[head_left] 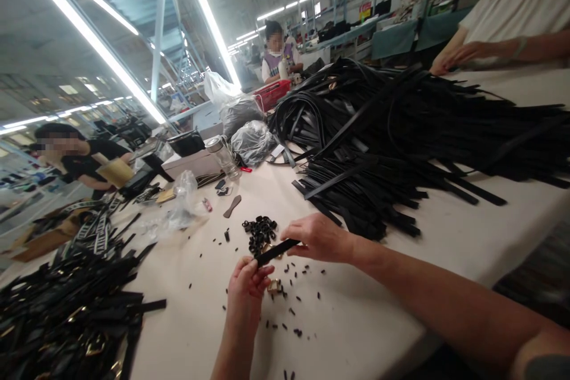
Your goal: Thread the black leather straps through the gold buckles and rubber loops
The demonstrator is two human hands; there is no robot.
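Observation:
A short length of black strap (278, 251) is stretched between my two hands above the table. My left hand (250, 280) pinches its lower left end, and my right hand (315, 238) holds its upper right end between thumb and fingers. Just behind the strap lies a small heap of black loops (259, 233). A gold buckle (275, 286) rests on the table beside my left hand. Small black pieces (291, 311) are scattered around and in front of it.
A large pile of black straps (369, 113) covers the back right. Straps with gold buckles (66, 309) fill the left side. A glass jar (222, 156), plastic bags (253, 141) and a red basket (272, 95) stand behind. Several people sit around, one at the right (521, 29).

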